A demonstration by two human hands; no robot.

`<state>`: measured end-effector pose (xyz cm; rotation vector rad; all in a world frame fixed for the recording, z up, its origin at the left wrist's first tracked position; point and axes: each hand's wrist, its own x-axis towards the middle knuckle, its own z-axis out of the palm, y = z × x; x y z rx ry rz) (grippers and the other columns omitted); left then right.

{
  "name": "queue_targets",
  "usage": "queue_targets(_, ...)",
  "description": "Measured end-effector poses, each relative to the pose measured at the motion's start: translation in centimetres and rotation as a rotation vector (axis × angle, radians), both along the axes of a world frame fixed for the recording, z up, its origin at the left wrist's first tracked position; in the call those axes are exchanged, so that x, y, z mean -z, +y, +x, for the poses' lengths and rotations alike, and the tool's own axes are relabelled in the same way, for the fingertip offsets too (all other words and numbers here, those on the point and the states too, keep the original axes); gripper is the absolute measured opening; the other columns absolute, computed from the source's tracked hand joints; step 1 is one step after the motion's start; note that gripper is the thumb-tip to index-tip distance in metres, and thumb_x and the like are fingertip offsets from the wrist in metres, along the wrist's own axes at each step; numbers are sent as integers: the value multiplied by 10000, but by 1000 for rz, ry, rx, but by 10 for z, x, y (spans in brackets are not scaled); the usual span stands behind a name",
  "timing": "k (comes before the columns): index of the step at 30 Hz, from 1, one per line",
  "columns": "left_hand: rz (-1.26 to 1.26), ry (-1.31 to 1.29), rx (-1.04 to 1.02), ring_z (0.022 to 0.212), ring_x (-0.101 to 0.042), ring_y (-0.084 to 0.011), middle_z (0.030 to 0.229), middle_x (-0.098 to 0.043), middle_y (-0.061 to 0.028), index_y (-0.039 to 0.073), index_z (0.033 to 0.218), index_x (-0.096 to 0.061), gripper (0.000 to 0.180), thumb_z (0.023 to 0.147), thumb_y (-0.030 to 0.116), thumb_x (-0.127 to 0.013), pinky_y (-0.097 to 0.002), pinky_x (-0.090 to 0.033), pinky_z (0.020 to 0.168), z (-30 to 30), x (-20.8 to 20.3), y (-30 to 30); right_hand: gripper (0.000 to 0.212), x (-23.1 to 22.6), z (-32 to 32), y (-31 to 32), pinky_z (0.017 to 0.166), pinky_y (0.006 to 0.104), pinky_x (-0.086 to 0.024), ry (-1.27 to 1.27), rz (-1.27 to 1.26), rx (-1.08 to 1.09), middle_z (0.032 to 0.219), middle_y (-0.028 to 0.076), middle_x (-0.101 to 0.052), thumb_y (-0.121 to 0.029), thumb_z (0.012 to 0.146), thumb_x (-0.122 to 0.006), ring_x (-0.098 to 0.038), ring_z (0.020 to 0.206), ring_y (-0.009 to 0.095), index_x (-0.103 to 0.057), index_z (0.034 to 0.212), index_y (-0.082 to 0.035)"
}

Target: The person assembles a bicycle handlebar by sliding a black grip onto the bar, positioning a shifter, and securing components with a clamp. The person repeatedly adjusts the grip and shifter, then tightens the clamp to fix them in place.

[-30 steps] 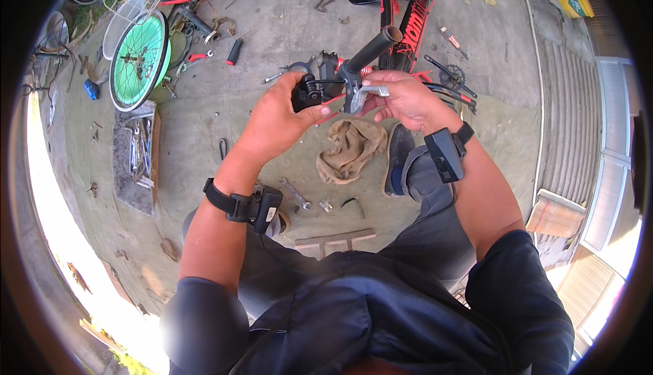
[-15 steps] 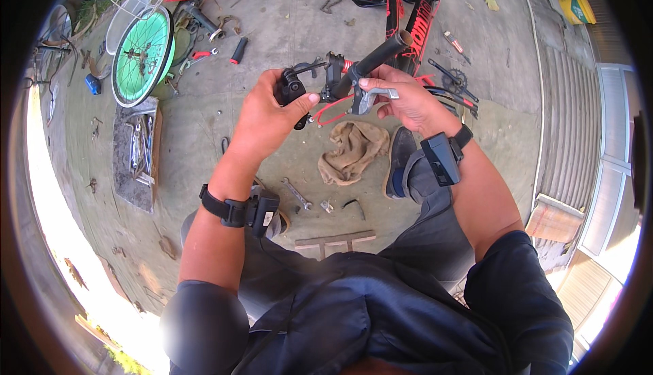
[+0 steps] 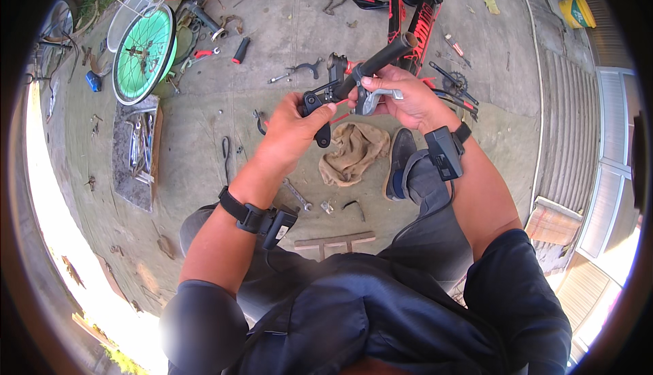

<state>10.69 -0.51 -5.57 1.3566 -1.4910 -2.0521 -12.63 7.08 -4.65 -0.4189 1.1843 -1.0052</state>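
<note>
A thick black tube (image 3: 384,56) slants up and to the right in front of me, its open end farthest away. Around its lower part sits a fitting with a silver lever (image 3: 375,101). My right hand (image 3: 408,96) grips this assembly, thumb over the lever's base and fingers behind. My left hand (image 3: 292,128) is closed on a flat black bracket-like part (image 3: 317,107) with round holes. That part meets the tube's lower end; whether it is joined there is hidden. A black block-shaped clamp (image 3: 336,67) shows just beyond it.
A red-and-black bicycle frame (image 3: 423,31) lies ahead, near a crankset (image 3: 457,82). A brown cloth (image 3: 354,154), a wrench (image 3: 296,194) and a hex key (image 3: 354,209) are on the floor close by. At left are a tool tray (image 3: 139,154) and a green wheel (image 3: 144,55).
My left hand has moved right and toward me with the black part, which now hangs lower beside the tube. My right hand and the tube have shifted slightly right.
</note>
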Motion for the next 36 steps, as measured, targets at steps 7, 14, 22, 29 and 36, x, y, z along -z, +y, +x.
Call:
queue_targets(7, 46, -17, -40, 829, -642, -123, 944, -666, -61, -8, 1154, -559, 434, 916, 286, -771, -293, -507, 721, -10, 11, 5, 424, 7, -3, -1, 897, 382, -588, 8, -15, 53, 1058, 88, -708, -292, 979, -715, -721, 987, 217, -583, 1312, -67)
queue_targets(14, -48, -164, -51, 779, -596, -139, 927, -628, -73, -63, 1227, -533, 524, 824, 175, -769, -302, -491, 661, -26, 13, 6, 436, 7, -7, 2, 906, 387, -587, -13, 33, 51, 1079, 85, -696, -262, 1008, -678, -716, 977, 209, -561, 1376, -59)
queue_targets(22, -39, -219, -79, 764, -595, -139, 918, -624, -77, -85, 1288, -501, 612, 809, 183, -773, -318, -491, 638, -25, 41, 0, 260, 4, -6, -2, 908, 369, -575, -28, 14, 43, 1074, 89, -703, -234, 1032, -622, -725, 993, 216, -570, 1237, -83)
queue_targets(29, -327, -493, 268, 840, -696, -258, 958, -687, -171, -56, 1268, -503, 605, 838, 268, -778, -384, -542, 738, 9, 73, 14, 282, -1, -5, -4, 904, 384, -581, -10, 32, 50, 1094, 113, -717, -237, 1014, -635, -729, 983, 231, -582, 1236, -70)
queue_targets(36, -309, -598, 476, 945, -724, -369, 987, -716, -224, -26, 1270, -502, 663, 827, 374, -793, -444, -554, 832, 39, 92, 38, 442, -25, -15, -6, 913, 348, -533, 300, 20, -46, 1198, 29, -690, -325, 969, -650, -662, 1073, 168, -625, 1355, -111)
